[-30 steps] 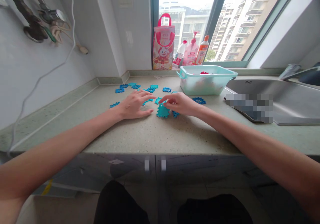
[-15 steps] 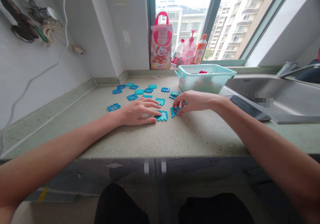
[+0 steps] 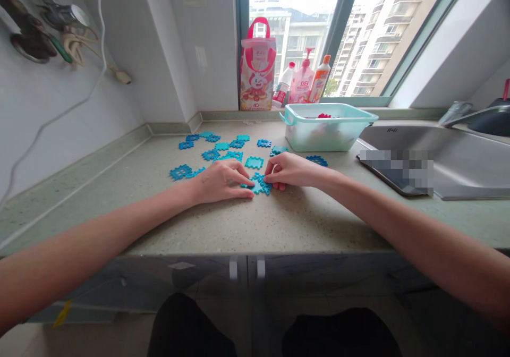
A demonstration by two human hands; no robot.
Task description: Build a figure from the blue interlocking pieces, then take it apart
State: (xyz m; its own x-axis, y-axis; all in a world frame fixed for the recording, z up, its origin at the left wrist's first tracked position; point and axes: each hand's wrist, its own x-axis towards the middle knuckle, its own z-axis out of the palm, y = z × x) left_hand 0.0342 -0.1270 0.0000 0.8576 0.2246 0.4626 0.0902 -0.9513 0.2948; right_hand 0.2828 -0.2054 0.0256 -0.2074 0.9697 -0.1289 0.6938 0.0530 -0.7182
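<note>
On the speckled counter (image 3: 279,224) below the window, the left hand (image 3: 219,181) and right hand (image 3: 292,170) pinch opposite edges of a teal puzzle tile (image 3: 258,185) lying flat between them, with loose blue tiles (image 3: 217,152) scattered just behind, a mint tub (image 3: 329,128) near the right hand and the sink (image 3: 446,155) beyond.

teal tub (image 3: 314,133) on counter | pink bag (image 3: 257,65), bottles (image 3: 303,83) on sill | sink (image 3: 458,158) right

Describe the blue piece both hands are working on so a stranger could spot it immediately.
Start at the mint tub by the window and come forward across the speckled counter. The teal toothed tile lies flat between the left hand and right hand; it alone is touched by both.
</note>
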